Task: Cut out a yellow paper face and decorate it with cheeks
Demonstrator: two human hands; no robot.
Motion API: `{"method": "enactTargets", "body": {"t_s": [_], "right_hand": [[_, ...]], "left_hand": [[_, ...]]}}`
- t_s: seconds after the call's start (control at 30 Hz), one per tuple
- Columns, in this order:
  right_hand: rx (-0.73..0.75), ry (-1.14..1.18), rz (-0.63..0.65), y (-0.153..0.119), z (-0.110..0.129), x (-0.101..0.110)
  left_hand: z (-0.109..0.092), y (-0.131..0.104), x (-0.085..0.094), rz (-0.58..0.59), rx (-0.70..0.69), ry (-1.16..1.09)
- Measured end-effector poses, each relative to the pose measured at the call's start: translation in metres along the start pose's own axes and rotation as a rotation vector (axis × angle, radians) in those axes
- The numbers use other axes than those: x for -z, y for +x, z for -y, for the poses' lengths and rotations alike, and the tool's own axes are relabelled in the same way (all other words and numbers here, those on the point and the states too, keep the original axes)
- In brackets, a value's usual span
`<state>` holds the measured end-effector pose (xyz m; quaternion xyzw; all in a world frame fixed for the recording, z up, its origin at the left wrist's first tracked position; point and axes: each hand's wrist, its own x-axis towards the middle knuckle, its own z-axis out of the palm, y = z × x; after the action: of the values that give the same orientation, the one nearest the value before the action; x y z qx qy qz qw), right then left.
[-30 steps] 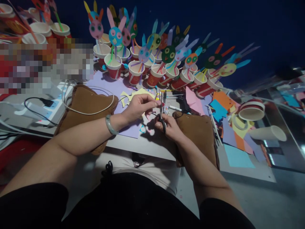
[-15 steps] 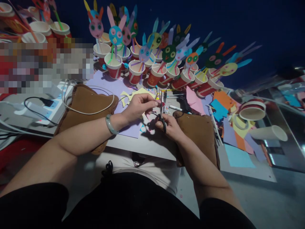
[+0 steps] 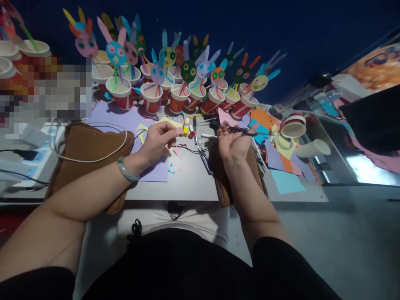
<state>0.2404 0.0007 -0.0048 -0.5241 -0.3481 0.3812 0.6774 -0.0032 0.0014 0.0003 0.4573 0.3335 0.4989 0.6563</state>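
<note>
My left hand (image 3: 159, 141) is closed in a pinch over the table, with a small pink paper piece (image 3: 179, 131) at its fingertips. To the right, my right hand (image 3: 234, 141) is turned palm up and carries black-handled scissors (image 3: 242, 131), whose blades point right. How the fingers sit in the handles is not clear. A yellow-and-white glue stick (image 3: 186, 126) and its red cap-like piece (image 3: 191, 135) lie just beyond the left fingertips. Pink and blue paper scraps (image 3: 171, 168) are scattered on the table below the hands.
Red paper cups (image 3: 180, 102) with rabbit-faced paper figures line the back. Brown cushions (image 3: 90, 154) lie left and right. Purple paper (image 3: 156, 171), a power strip (image 3: 40, 154), cables, coloured paper (image 3: 286, 182), a tape roll (image 3: 285, 141) and a cardboard tube (image 3: 314, 148) surround the work area.
My right hand has moved away from the left one and turned palm up, swinging the scissors from upright to pointing right. The whole view has shifted to the right.
</note>
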Motion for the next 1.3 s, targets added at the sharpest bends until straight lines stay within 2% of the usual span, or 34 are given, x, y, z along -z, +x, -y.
{"method": "enactTargets", "body": {"t_s": [0.1,0.17,0.27,0.33,0.4,0.73,1.3], "right_hand": [[0.04,-0.101,0.129,-0.025,-0.001,-0.017],[0.064,-0.228,0.314,-0.042,0.0,-0.025],[0.097,-0.441,0.623,-0.056,0.002,-0.027],[0.096,-0.526,0.748,-0.059,0.003,-0.026],[0.071,-0.563,0.813,-0.061,0.003,-0.026],[-0.031,-0.625,0.931,-0.067,0.001,-0.027],[-0.029,-0.633,0.947,-0.068,-0.001,-0.029]], "left_hand": [[-0.001,-0.001,0.001,-0.003,-0.002,0.008],[-0.001,-0.001,0.001,0.011,-0.006,0.02],[0.0,0.0,0.001,0.031,-0.029,0.011],[0.001,0.0,0.001,0.042,-0.035,0.009],[0.001,-0.001,0.001,0.053,-0.03,0.022],[-0.006,-0.005,-0.003,0.073,-0.03,0.043],[-0.002,-0.004,-0.003,0.064,-0.038,-0.002]]}}
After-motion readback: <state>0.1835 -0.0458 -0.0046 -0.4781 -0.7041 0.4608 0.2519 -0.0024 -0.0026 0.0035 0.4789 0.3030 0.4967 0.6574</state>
